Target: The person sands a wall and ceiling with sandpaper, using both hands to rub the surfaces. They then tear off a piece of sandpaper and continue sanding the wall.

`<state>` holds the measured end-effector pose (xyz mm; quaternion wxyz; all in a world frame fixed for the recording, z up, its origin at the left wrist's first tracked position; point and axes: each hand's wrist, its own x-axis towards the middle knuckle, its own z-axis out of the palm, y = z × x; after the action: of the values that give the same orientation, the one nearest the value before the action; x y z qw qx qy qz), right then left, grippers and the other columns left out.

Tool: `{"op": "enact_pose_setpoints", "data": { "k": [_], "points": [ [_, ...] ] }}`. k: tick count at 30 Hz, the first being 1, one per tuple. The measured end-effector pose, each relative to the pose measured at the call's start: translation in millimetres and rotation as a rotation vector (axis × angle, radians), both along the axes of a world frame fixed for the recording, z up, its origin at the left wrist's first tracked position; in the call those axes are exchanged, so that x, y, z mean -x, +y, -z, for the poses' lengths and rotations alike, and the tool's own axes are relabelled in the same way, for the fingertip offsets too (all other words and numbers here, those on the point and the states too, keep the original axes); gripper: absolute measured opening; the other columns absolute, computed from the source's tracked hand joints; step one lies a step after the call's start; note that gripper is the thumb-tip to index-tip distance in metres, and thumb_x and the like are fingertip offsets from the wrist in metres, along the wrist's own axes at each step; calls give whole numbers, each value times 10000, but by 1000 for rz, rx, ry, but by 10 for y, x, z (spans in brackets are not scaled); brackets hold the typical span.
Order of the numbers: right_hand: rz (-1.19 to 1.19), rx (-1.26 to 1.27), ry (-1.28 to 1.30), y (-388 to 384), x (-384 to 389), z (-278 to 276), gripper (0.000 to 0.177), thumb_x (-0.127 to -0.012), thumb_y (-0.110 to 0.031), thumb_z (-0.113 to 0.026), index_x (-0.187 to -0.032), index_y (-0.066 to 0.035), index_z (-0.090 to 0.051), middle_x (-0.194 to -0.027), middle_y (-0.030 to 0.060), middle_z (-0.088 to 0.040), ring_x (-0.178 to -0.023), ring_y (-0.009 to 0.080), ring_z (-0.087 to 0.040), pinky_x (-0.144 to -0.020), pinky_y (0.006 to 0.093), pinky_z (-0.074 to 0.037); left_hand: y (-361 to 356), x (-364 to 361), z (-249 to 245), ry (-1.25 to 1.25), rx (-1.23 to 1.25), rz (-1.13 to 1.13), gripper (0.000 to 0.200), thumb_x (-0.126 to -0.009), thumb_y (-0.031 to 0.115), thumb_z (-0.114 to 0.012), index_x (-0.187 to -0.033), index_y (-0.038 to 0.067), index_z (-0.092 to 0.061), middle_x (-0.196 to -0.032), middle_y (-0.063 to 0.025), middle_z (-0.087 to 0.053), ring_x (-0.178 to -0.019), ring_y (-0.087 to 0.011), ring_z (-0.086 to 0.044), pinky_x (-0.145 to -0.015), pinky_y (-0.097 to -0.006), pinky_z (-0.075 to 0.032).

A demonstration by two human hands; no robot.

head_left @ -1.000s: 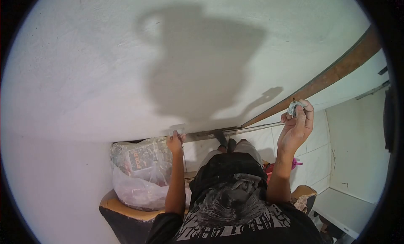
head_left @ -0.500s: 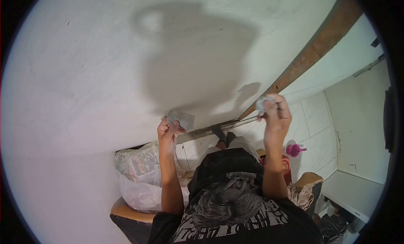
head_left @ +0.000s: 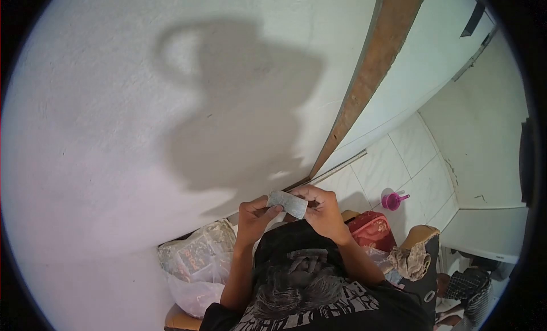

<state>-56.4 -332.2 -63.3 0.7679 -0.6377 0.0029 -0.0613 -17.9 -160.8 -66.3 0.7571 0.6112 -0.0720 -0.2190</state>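
Note:
In front of my chest, a small grey rectangular piece of sandpaper [head_left: 289, 204] is held between my two hands, its flat speckled face turned up. My left hand [head_left: 254, 217] pinches its left end, thumb lying on the lower edge. At the other end my right hand [head_left: 323, 212] is closed, with its fingers partly hidden behind the piece. Whether the right hand also holds a second scrap, I cannot tell. The white wall [head_left: 102, 131] rises just beyond both hands and carries a large shadow.
A brown wooden strip [head_left: 364, 80] runs down the wall. Plastic-wrapped bags [head_left: 199, 262] lie at my left. To the right are a red container [head_left: 371, 231], a crumpled cloth [head_left: 411, 261] on a chair arm, and a pink dipper [head_left: 392, 201] on the tiled floor [head_left: 399, 154].
My hands have come down and together from wide apart. The right hand, which held a pale grey scrap, now meets the left at the sandpaper. The view has shifted.

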Motion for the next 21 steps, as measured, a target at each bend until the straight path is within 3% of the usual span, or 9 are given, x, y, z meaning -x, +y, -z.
{"op": "enact_pose_setpoints", "data": {
  "k": [2,6,10,12,14,15,18,19,21],
  "points": [
    [-113,148,85,-123,61,5,240,-769,16,-630,-1003,-9,-582,-831,81,-644,-724,91,-591,-630,222,-470,-17,37,53,11,6,-8,111,-806,-13,-603,-899,-71,-625,-829,-68,-631,-779,-110,-572,-734,-254,-460],
    [-75,381,223,-507,134,93,231,-810,-43,-600,-1038,-10,-581,-819,68,-653,-735,95,-606,-652,237,-481,-46,20,78,60,13,-108,71,-806,-12,-604,-872,-38,-599,-809,-59,-625,-755,-98,-573,-695,-226,-451],
    [40,719,541,-1269,512,1016,285,-750,-98,-643,-1021,-27,-592,-801,154,-647,-710,187,-632,-660,293,-487,44,-60,-93,5,-48,-230,53,-801,-38,-588,-817,-5,-550,-803,-52,-618,-720,-85,-570,-668,-210,-444],
    [-264,1156,691,-1762,1100,1978,377,-724,-204,-671,-1065,-75,-572,-947,180,-633,-818,303,-615,-734,372,-486,38,-81,-197,-6,-30,-293,67,-797,-46,-585,-816,1,-542,-804,-47,-617,-715,-81,-566,-662,-208,-441],
    [-945,1108,766,-1844,1308,1912,520,-622,-243,-743,-1089,-86,-576,-941,159,-633,-871,295,-607,-742,367,-488,119,-76,-208,-15,-20,-359,81,-793,-54,-583,-815,6,-534,-805,-43,-615,-710,-77,-561,-656,-205,-438],
    [-939,1096,756,-1806,1377,2003,520,-622,-243,-743,-1089,-86,-576,-941,159,-633,-871,295,-607,-742,367,-488,198,-96,-167,-43,-30,-352,91,-788,-53,-585,-814,14,-530,-795,-35,-608,-702,-72,-549,-654,-205,-435],
    [-1036,518,1257,-1708,2317,2740,514,-655,-274,-702,-1100,-70,-547,-994,134,-600,-907,255,-592,-739,409,-498,215,-116,-175,-77,-33,-413,104,-780,-46,-591,-807,29,-524,-773,-20,-592,-685,-63,-520,-649,-206,-428],
    [-1044,308,1404,-1668,2395,2713,513,-665,-285,-688,-1104,-65,-538,-1012,126,-588,-918,242,-588,-738,423,-502,193,-134,-189,-95,-22,-491,109,-775,-41,-596,-800,35,-522,-762,-14,-584,-676,-60,-504,-647,-207,-423],
    [-961,291,1336,-1585,2321,2325,531,-661,-280,-689,-1116,-63,-520,-1036,121,-575,-942,264,-572,-761,452,-491,145,-180,-180,-157,-6,-502,114,-772,-32,-601,-791,43,-517,-748,-7,-566,-672,-56,-483,-645,-210,-416]
  ]
}}
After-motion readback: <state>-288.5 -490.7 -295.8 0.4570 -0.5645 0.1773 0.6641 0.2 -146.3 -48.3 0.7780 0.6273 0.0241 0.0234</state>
